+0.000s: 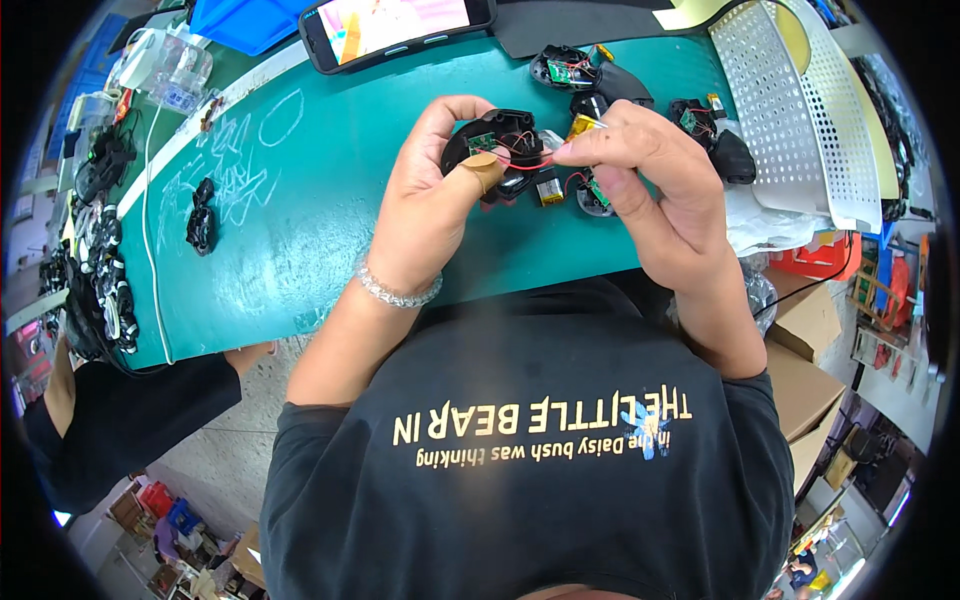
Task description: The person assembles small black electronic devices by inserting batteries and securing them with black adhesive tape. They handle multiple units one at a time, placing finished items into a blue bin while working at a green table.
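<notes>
My left hand [425,190], with a tan wrap on the thumb, grips a rounded black plastic housing [517,122] above the green mat. Inside the housing sit a small green circuit board [481,143] and thin wires. Thumb and index finger of my right hand [665,185] are pinched on a red wire [530,166] at the housing's right side. A yellow-taped battery [582,126] shows just above those fingertips; whether they touch it I cannot tell. Below the pinch lies another small battery [550,190], beside a part-hidden piece with a green board [597,199].
More opened black housings [562,68] with boards and wires lie beyond my right hand. A white perforated basket [780,120] stands at the right. A phone [395,30] lies at the back, beside a blue bin [250,22]. At left are a black cable bundle [201,216] and a white cord [150,235].
</notes>
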The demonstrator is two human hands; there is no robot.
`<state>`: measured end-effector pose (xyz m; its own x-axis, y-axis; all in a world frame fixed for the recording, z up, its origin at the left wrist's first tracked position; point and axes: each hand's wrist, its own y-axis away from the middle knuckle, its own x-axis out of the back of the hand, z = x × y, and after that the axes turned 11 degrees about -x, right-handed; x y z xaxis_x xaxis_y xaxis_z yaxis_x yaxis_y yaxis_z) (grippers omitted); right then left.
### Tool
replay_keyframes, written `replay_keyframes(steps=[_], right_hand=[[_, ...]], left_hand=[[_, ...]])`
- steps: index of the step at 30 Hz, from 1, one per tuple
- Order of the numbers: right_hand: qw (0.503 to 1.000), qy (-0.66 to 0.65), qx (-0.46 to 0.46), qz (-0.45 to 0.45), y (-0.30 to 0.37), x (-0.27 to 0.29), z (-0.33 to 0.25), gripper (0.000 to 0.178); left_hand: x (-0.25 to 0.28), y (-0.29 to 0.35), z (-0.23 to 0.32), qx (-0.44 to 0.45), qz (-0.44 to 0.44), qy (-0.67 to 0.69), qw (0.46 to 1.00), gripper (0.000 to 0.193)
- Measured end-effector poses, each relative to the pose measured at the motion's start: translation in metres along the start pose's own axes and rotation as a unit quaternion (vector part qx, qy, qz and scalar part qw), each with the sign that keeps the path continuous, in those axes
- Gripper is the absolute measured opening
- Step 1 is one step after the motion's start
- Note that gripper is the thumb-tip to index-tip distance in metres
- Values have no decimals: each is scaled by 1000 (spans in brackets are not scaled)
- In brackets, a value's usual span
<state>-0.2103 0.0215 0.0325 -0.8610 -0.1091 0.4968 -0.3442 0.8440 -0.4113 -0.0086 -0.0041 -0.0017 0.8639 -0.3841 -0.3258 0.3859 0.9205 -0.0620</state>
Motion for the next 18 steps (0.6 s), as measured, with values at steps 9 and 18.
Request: replay_keyframes(steps=[9,18], right_hand=[[999,21,-42,26,-1,-1,-5,28],[984,-136,-115,22,0,-13,0,29]], left_hand=[[-2,-3,1,50,-49,10,998,23],[-3,-4,4,84,-41,-3,996,21]])
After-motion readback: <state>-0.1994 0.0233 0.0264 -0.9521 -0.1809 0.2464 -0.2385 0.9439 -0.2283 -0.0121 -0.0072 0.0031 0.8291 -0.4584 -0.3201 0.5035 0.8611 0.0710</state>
